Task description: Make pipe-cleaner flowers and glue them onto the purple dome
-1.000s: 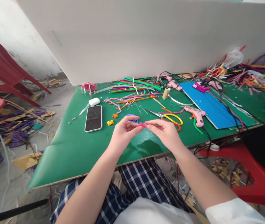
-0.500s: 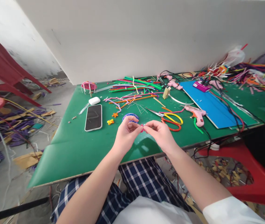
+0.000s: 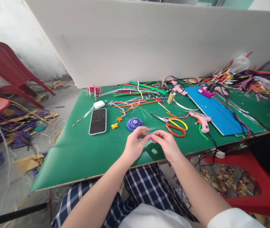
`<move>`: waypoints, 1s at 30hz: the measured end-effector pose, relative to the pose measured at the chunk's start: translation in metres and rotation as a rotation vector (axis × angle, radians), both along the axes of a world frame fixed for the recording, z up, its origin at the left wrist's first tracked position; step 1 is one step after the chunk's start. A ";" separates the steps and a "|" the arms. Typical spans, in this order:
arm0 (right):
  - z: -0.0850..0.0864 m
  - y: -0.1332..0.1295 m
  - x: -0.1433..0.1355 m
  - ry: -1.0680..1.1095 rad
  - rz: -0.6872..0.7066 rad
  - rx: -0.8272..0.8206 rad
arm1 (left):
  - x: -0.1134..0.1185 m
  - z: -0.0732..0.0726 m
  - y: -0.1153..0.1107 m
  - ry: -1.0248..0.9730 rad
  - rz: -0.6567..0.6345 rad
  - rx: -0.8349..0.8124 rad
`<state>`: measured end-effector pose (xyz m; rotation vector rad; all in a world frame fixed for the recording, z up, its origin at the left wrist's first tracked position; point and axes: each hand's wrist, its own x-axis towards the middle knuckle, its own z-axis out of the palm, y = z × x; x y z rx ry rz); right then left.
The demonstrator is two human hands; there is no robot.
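- Table (image 3: 78, 161): green top, sits slightly lower and further right in view than a second ago; loose items on it look unmoved.
- Left hand (image 3: 135, 144): thumb and finger pinched on the pink piece; drawn a little nearer the body.
- Right hand (image 3: 167, 145): pinching the same piece from its side.
- Coil (image 3: 135, 124): blue-purple, partly covered earlier, now almost wholly clear beyond the left hand.
- Pink piece (image 3: 150, 136): between both hands' fingertips, above the table; less shows than a second ago. Shape can't be told; handwork looks unfinished.

Bright light leaves glare on the green tabletop (image 3: 84, 161); outer edges blur.
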<state>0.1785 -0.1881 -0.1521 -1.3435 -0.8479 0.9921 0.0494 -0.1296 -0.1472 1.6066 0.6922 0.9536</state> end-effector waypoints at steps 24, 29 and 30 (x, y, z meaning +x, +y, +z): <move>0.010 -0.002 -0.016 -0.511 0.112 -0.010 | -0.013 0.001 -0.008 0.171 0.107 0.039; 0.009 0.001 -0.020 -0.582 0.132 -0.004 | -0.017 -0.003 -0.004 0.063 0.066 -0.126; 0.009 0.001 -0.020 -0.593 0.129 -0.002 | -0.018 -0.004 -0.003 0.055 0.060 -0.140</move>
